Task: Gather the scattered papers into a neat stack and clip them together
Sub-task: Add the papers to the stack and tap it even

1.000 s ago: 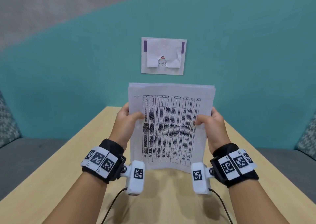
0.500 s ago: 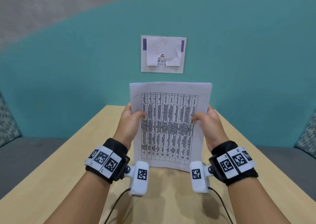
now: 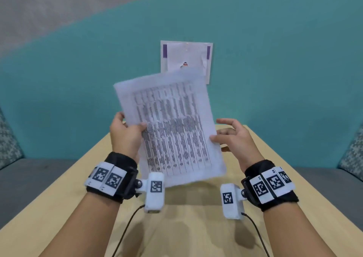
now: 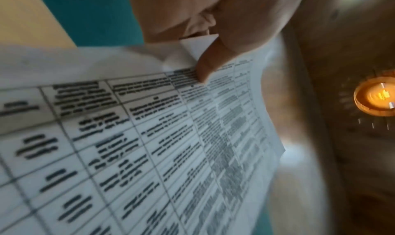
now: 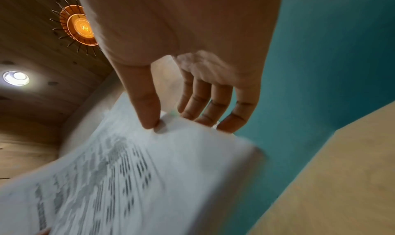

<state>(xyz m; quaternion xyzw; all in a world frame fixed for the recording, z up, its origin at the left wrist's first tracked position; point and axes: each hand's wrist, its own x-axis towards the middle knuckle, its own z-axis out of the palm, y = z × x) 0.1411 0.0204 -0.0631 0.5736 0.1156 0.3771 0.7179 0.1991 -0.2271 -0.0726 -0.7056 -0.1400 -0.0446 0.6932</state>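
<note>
A stack of white papers (image 3: pixel 172 131) with a printed table on its top sheet is in the air above the wooden table (image 3: pixel 196 227), its top leaning left. My left hand (image 3: pixel 131 123) pinches its left edge, thumb on the printed face and fingers behind; the thumb (image 4: pixel 213 61) presses on the sheet (image 4: pixel 149 145). My right hand (image 3: pixel 222 131) is beside the right edge with fingers spread. Its thumb tip (image 5: pixel 149 120) touches the edge of the papers (image 5: pixel 128 179), and its fingers are straight behind them. No clip is in view.
A teal wall rises behind the table, with a white notice (image 3: pixel 186 56) stuck on it above the papers. Grey bench seats (image 3: pixel 29 178) run along both sides, with a patterned cushion at each far edge (image 3: pixel 351 154). Cables trail from both wrist cameras over the tabletop.
Both hands held the stack upright and square before. Now it has tilted to the left and risen. My right hand has loosened its grip and spread its fingers, while the left still pinches.
</note>
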